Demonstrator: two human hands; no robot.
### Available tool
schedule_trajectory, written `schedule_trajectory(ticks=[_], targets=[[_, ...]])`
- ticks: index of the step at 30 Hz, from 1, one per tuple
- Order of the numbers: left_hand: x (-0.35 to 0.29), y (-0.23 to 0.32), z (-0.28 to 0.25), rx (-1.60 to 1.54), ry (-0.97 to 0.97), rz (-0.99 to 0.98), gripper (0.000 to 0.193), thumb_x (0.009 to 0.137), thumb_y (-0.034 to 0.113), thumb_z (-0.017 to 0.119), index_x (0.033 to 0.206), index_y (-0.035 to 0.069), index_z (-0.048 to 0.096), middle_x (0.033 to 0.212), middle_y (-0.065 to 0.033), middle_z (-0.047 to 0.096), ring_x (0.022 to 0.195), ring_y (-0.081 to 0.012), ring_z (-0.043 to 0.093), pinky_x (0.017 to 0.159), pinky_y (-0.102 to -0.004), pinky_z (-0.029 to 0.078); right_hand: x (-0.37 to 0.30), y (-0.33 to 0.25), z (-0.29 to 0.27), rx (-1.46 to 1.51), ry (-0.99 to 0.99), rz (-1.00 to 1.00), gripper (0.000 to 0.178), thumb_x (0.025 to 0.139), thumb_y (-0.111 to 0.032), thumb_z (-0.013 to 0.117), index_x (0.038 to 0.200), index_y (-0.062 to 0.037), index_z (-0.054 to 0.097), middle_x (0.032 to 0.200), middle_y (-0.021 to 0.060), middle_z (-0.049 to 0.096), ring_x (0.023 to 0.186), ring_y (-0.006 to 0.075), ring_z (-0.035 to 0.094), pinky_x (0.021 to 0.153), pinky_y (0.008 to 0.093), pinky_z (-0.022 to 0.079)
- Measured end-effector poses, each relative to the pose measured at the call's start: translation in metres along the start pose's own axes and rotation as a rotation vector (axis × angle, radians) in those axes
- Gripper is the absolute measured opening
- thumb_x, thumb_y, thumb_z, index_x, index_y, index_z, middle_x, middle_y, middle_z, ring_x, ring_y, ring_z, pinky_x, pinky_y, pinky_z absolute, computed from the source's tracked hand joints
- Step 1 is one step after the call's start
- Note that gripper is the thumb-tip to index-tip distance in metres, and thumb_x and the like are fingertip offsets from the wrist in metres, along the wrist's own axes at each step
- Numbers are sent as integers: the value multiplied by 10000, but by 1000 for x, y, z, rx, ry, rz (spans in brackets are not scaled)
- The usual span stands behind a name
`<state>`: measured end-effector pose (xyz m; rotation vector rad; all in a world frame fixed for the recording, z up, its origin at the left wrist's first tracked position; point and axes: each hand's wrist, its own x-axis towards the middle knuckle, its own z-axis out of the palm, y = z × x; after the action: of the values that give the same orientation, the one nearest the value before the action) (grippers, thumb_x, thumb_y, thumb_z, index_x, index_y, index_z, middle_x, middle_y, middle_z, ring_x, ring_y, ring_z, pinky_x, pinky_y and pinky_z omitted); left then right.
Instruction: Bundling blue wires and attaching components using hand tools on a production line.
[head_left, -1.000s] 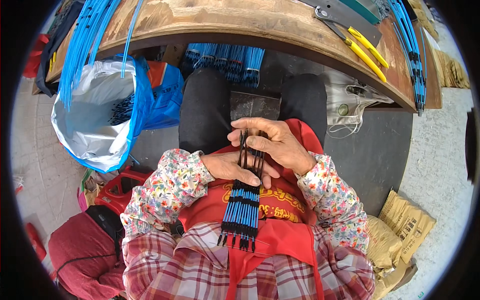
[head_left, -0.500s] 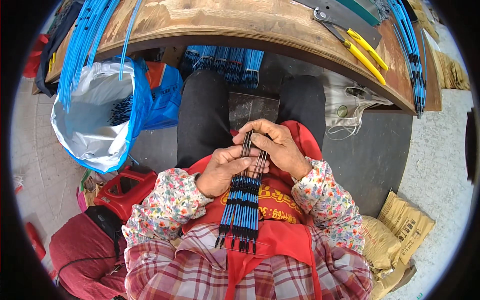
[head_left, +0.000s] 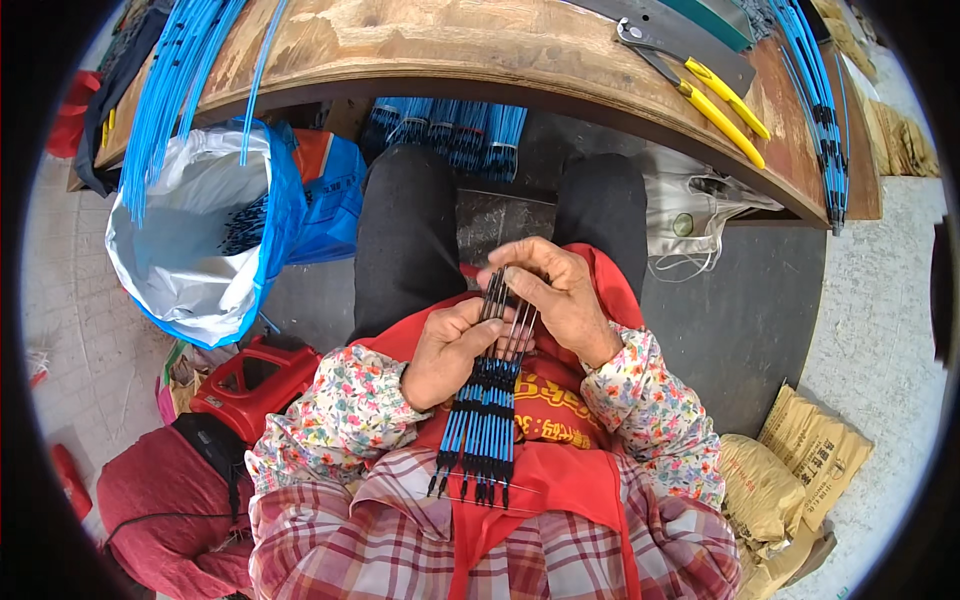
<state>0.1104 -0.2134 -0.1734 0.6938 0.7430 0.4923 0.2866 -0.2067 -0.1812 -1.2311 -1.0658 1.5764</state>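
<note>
A fan of thin blue-and-black wires lies over the red apron on my lap, its black-tipped ends pointing toward me. My left hand pinches the dark upper part of the bundle between thumb and fingers. At the far end of the same strands, my right hand has its thumb pressed to the fingers on the dark tips. Fine strands spread out between the two hands. Exactly which strands the right fingers grip is partly hidden.
Ahead stands a wooden bench with yellow-handled shears and blue wires hanging off its left edge. A white-lined blue bag stands below. Bundled wires sit under the bench. Brown paper sacks lie at right.
The right fingers have shifted slightly at the far tips, and those tips lean together more on the left. My left hand has moved a little toward me. The bundle stays in my lap.
</note>
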Motion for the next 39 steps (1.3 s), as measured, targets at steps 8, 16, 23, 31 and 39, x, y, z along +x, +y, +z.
schedule_trajectory(ticks=[8,16,23,31,39], targets=[[-2,5,-3,-159,3,-110,274,931,41,391,1158,-70,495,1012,-214,641,936,-297,653,835,-359,523,9,-5,-1,98,-240,-78,322,979,-224,435,1158,14,558,1000,101,665,938,149,621,839,276,486],[-6,8,5,-182,84,-14,297,940,72,380,1189,-46,493,1043,-184,638,947,-247,649,827,-317,517,20,-17,3,-48,-410,-86,305,986,-187,409,1177,9,544,1068,106,652,979,161,616,866,286,479],[0,11,6,-86,-19,7,229,937,77,407,1100,-43,515,966,-140,646,874,-203,649,794,-300,522,20,-24,-1,-153,-454,-112,328,972,-191,434,1246,-25,503,1110,122,639,1037,197,606,902,304,463],[0,11,14,14,25,-8,133,912,34,483,996,-49,545,822,-136,662,745,-215,671,702,-314,552,15,-46,-6,-382,-258,-151,317,976,-195,448,1232,-20,510,1047,110,643,987,182,613,885,313,468],[3,12,14,-159,69,-81,178,905,12,511,1060,-52,571,839,-176,672,761,-264,688,678,-338,570,54,-195,-101,-587,342,-567,231,905,-127,557,1086,8,602,868,64,668,802,126,617,726,271,499]])
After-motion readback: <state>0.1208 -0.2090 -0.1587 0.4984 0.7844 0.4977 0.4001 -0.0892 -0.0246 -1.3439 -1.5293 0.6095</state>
